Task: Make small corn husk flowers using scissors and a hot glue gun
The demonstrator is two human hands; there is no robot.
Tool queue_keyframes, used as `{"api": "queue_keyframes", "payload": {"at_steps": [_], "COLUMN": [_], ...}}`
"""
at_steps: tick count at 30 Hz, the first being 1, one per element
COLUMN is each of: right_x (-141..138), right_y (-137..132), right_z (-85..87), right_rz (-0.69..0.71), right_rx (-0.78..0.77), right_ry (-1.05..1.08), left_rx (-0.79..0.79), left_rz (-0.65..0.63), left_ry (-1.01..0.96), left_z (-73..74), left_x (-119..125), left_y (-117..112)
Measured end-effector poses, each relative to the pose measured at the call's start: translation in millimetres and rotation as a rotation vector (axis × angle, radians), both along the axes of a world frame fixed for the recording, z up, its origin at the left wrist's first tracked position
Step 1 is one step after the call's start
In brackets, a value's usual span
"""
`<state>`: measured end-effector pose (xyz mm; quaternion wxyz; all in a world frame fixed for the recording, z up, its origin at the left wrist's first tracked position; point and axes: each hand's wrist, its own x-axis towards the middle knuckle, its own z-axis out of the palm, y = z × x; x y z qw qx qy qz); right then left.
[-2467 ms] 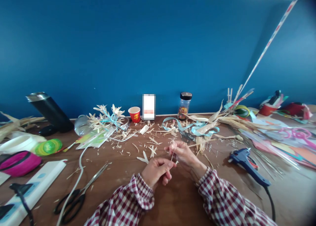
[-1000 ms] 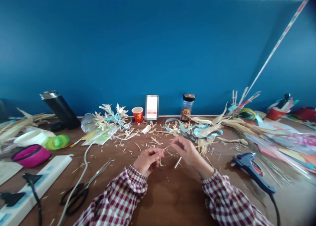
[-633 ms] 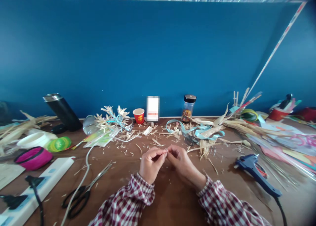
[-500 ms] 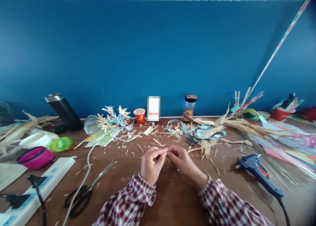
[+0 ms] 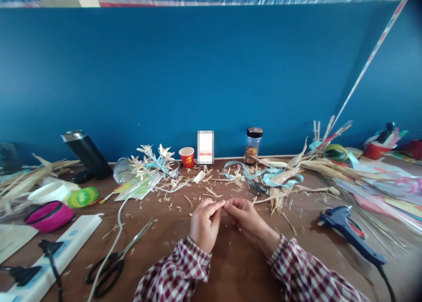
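Observation:
My left hand (image 5: 206, 223) and my right hand (image 5: 249, 220) meet fingertip to fingertip above the brown table (image 5: 237, 271). Both are closed in a pinch. Whatever sits between the fingertips is too small and covered to make out. Beyond the hands, dry husk scraps (image 5: 211, 192) are strewn over the tabletop. To the left of my left hand lie black-handled scissors (image 5: 115, 262), blades partly apart. On the right, a blue glue gun (image 5: 352, 234) rests on its side.
A white power strip (image 5: 62, 253) with plugs and a white cord are at left. Husk flowers (image 5: 153, 159), a red paper cup (image 5: 187, 157) and a black-lidded jar (image 5: 253, 146) stand along the blue partition (image 5: 211, 73). Blue ribbon (image 5: 283, 179) lies right of centre.
My fingertips have come closer together, and the small pale bit that showed between them is now hidden. The whole view has shifted slightly; the table's things stay in place.

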<state>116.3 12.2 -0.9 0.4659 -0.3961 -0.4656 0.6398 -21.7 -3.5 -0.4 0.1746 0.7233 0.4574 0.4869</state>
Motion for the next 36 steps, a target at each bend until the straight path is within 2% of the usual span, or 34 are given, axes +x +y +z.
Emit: {"api": "queue_keyframes", "payload": {"at_steps": [4, 9, 18, 21, 26, 28, 32, 36], "right_x": [-3.6, -7.0, -4.0, -3.9, -3.5, -3.3, -3.5, -3.1], "right_y": [-0.8, -2.0, 0.8, 1.0, 1.2, 1.4, 2.2, 2.9], "right_z": [-1.5, -1.6, -0.9, -1.3, -0.7, -0.1, -0.7, -1.4], "right_rz": [-0.063, -0.081, -0.058, -0.060, -0.068, -0.060, -0.056, -0.057], "right_rx": [0.040, -0.022, -0.035, -0.020, 0.008, 0.027, 0.040, 0.060], "right_ry": [-0.051, 0.008, 0.046, 0.051, 0.005, -0.021, -0.052, -0.110], "left_rx": [0.012, 0.012, -0.079, -0.223, -0.620, -0.690, -0.678, -0.552], "left_rz": [0.008, 0.008, 0.078, 0.052, -0.039, -0.040, -0.025, -0.046], "left_ry": [0.015, 0.023, -0.148, -0.268, -0.485, -0.543, -0.607, -0.497], "left_z": [-0.4, -1.4, 3.8, 4.4, 5.3, 5.3, 4.0, 6.4], "left_x": [0.1, 1.2, 2.2, 2.7, 2.8, 2.5, 2.1, 1.8], "left_y": [-1.2, -1.9, -3.2, -2.2, 2.2, 3.8, 5.1, 4.2]}}
